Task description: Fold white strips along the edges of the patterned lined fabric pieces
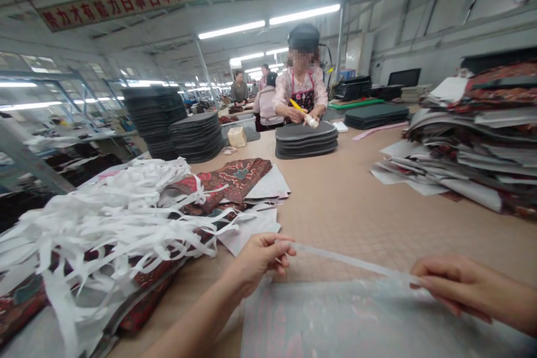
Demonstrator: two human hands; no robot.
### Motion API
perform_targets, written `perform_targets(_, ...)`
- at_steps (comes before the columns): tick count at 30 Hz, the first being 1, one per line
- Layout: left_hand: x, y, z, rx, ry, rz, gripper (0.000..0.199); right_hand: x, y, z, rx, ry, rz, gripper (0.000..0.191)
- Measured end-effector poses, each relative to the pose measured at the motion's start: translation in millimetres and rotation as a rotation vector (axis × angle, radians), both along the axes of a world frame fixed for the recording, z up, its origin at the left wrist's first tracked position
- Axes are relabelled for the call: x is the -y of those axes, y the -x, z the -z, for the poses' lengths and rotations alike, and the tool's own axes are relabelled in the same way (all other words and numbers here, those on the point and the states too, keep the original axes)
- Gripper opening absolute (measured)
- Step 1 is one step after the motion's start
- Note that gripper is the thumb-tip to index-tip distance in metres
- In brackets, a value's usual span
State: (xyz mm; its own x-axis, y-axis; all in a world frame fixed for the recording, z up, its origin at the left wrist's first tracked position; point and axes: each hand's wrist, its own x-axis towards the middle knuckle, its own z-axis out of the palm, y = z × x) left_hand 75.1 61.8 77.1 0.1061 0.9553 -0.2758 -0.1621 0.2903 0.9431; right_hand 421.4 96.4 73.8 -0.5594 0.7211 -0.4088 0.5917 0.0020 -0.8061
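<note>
A narrow white strip (348,260) is stretched between my two hands above the table. One end is pinched between the thumb and fingers of my left hand (264,254). My right hand (457,285) grips the other end, its fingers closed. Under the strip, a pale sheet (327,319) with faint pinkish marks lies flat at the table's near edge. To the left, a tangled heap of white strips (109,224) lies on red and brown patterned fabric pieces (239,182), some with white backing.
Across the brown table (335,196), a person (304,84) holds a yellow-handled tool over a stack of dark grey pads (306,140). Tall dark stacks (153,123) stand at the back left. Layered fabric and white sheets (474,145) pile up at the right.
</note>
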Motion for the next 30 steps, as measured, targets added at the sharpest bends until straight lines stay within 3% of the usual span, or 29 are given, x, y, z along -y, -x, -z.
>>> perform_targets(3,-8.7,-4.6,-8.9,0.139,-0.033,-0.157,0.026,6.8,6.3,-9.1,-0.163,0.176,-0.040,0.021)
perform_targets(6,-17.4,-20.0,-18.0,0.221,0.021,-0.255,0.027,10.4,26.7,-21.9,-0.518,0.251,0.128,0.021)
perform_targets(8,-18.3,-37.3,-19.0,0.165,0.019,-0.155,0.033,7.7,44.0,-26.5,-0.709,0.275,0.353,0.020)
perform_targets(10,-13.8,-57.4,-15.1,0.053,-0.033,0.042,0.035,3.6,60.4,-26.5,-0.797,0.280,0.503,0.022)
perform_targets(13,-3.4,-82.8,-4.7,-0.054,-0.099,0.321,0.035,1.6,78.1,-21.3,-0.878,0.241,0.585,0.021)
perform_targets(16,2.5,-90.2,2.0,-0.063,-0.043,0.416,0.032,3.8,82.3,-16.7,-0.939,0.243,0.608,0.021)
perform_targets(20,6.3,-68.3,-2.1,-0.083,0.106,0.407,0.032,-0.3,63.1,-12.4,-1.007,0.214,0.698,0.017)
perform_targets(25,19.1,-15.5,-0.5,-0.202,0.178,0.334,0.033,-8.2,18.2,4.2,-0.954,0.100,0.880,0.011)
perform_targets(27,27.3,5.4,8.2,-0.282,0.181,0.267,0.035,-4.1,3.8,12.3,-0.824,0.025,0.880,0.014)
perform_targets(30,40.4,28.0,21.8,-0.441,0.144,0.208,0.035,8.3,-8.2,19.6,-0.392,-0.141,0.756,0.024)
